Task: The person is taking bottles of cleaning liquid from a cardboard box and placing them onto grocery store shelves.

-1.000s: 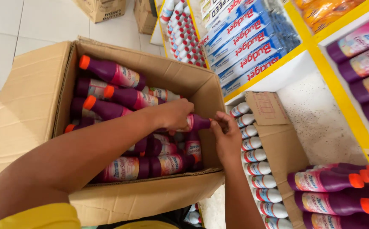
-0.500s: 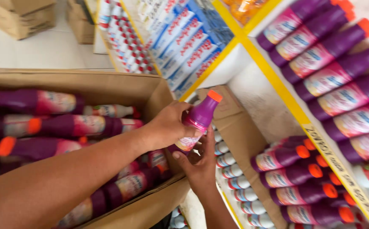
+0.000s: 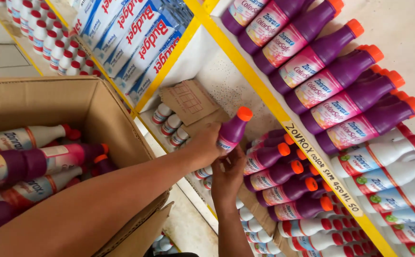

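Purple plastic bottle [image 3: 232,132] with an orange screw cap sits at the centre of the frame, tilted so its cap points toward the upper right, at the shelf. It is held by both hands: the left hand [image 3: 208,141], coming in along a long forearm from the lower left, is wrapped closed around the lower body and label, while the right hand [image 3: 227,175], rising from the bottom centre, has its fingers curled up under the bottle's base as a support. That tilt lines the bottle up with the row of matching purple bottles [image 3: 283,178] lying on the lower shelf just to its right, caps facing outward. A bare white patch of shelf [image 3: 226,81] lies above them, partly covered by a torn piece of brown cardboard [image 3: 191,101] that lies right behind the held bottle. A yellow shelf edge [image 3: 264,95] runs diagonally across the frame, with more purple bottles [image 3: 331,76] stacked above it at upper right and white bottles with red caps [image 3: 393,190] at right. An open cardboard box [image 3: 98,104] at left holds further purple and white bottles. Blue cartons [image 3: 131,43] fill the upper left.
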